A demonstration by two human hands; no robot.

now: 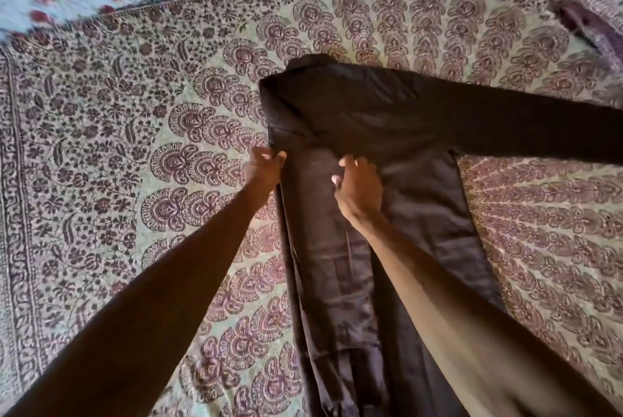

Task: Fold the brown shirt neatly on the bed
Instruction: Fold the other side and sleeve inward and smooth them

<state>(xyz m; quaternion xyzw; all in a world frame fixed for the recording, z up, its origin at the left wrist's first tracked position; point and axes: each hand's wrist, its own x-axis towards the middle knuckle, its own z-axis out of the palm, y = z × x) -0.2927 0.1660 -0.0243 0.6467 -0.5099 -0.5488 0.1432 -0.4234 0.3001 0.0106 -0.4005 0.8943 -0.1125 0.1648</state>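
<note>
One brown shirt [371, 120] lies on the patterned bedspread [135, 147], one sleeve stretched right. Two hands work it: the left hand [264, 167] pinches its left edge, while the right hand [359, 187] hovers half-open, fingers curled, gripping nothing.

Left of the dark brown cloth shirt [371, 120] the patterned bed cover [118, 147] lies open. Its long sleeve [539, 127] stretches right; a purple printed pillow [593, 12] sits beyond it.

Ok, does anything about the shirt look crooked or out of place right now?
Yes: the brown shirt is folded on one side only. Its left side is turned in where the left hand pinches the edge, while the right sleeve stretches straight out across the bedspread. The right hand rests mid-shirt.
</note>
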